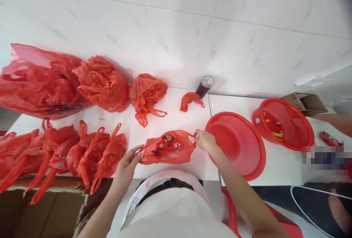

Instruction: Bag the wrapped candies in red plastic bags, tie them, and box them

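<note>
An open red plastic bag [181, 157] lies on the white table in front of me, with several small red patterned items [168, 141] showing inside it. My left hand [129, 163] pinches the bag's left handle. The right handle is pinched in my right hand [205, 141], which pulls it outward so the mouth is spread wide. Just right of my right hand is a red mesh basket [233, 139] with nothing visible in it.
Tied red bags [106, 153] line the table's left front, above a cardboard box [41, 212]. Bigger bundles of bags [106, 84] stand behind. A dark tumbler [204, 87] is by the wall. At right are a second basket [291, 120] with a few items and another person's arm [335, 122].
</note>
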Available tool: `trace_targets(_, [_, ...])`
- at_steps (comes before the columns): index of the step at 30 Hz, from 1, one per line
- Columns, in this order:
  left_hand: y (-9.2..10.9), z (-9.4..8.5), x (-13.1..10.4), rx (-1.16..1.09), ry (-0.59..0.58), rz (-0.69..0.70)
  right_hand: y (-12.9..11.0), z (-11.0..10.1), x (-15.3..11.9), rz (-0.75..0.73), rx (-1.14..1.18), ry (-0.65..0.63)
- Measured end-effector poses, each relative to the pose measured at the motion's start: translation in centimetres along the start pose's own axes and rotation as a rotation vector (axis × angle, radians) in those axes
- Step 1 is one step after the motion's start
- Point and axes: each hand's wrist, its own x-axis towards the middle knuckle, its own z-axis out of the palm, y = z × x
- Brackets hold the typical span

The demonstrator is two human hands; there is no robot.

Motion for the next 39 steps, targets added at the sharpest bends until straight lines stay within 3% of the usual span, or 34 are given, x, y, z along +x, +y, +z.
trace_targets(6, [-1.4, -1.4, 0.0, 0.117, -0.069, -0.042, -1.6, 0.5, -1.4, -0.036, 0.267, -0.096])
trace_targets(8, [-1.2, -2.1, -0.4, 0.145, -0.066, -0.061, -2.2, -0.3, -2.6, -0.076, 0.330, -0.079])
trace_targets(10, [-0.1, -3.0, -1.0, 0.083, 0.035, -0.046, -2.4, -2.0, -4.2, -0.120, 0.484, 0.107])
trace_targets(12, [1.3, -3.8, -1.6, -0.065, 0.194, 0.006, -2.5, -4.1, -6.0, -0.163, 0.723, 0.398])
trace_targets(14, [2.5, -4.0, -2.1, -0.167, 0.267, 0.036, -2.6, -5.6, -7.5, -0.194, 0.902, 0.606])
trace_targets(15, [2.9, -3.9, -2.3, -0.177, 0.258, 0.025, -2.7, -6.0, -8.2, -0.214, 0.915, 0.603])
trace_targets(19, [3.7, -3.4, -3.1, -0.112, 0.177, -0.004, -2.3, -6.4, -9.9, -0.248, 0.813, 0.394])
trace_targets(23, [5.0, -3.2, -3.6, -0.135, 0.192, 0.218, -1.7, -8.0, -11.4, -0.171, 0.864, 0.522])
trace_targets(26, [6.3, -2.7, -3.7, -0.184, 0.065, 0.310, -2.1, -9.3, -12.4, -0.248, 0.765, 0.506])
trace_targets(29, [7.0, -1.5, -3.8, -0.141, -0.143, 0.327, -3.7, -10.2, -13.5, -0.419, 0.692, 0.470])
trace_targets(35, [7.2, 2.8, -4.3, 0.250, -0.535, 0.345, -9.8, -10.7, -14.9, -0.901, 0.644, 0.182])
trace_targets(37, [7.1, 3.7, -4.5, 0.233, -0.595, 0.331, -11.0, -10.2, -14.6, -1.028, 0.684, 0.157])
trace_targets(39, [7.1, 4.0, -4.6, 0.160, -0.568, 0.271, -11.2, -9.4, -13.7, -1.017, 0.734, 0.181])
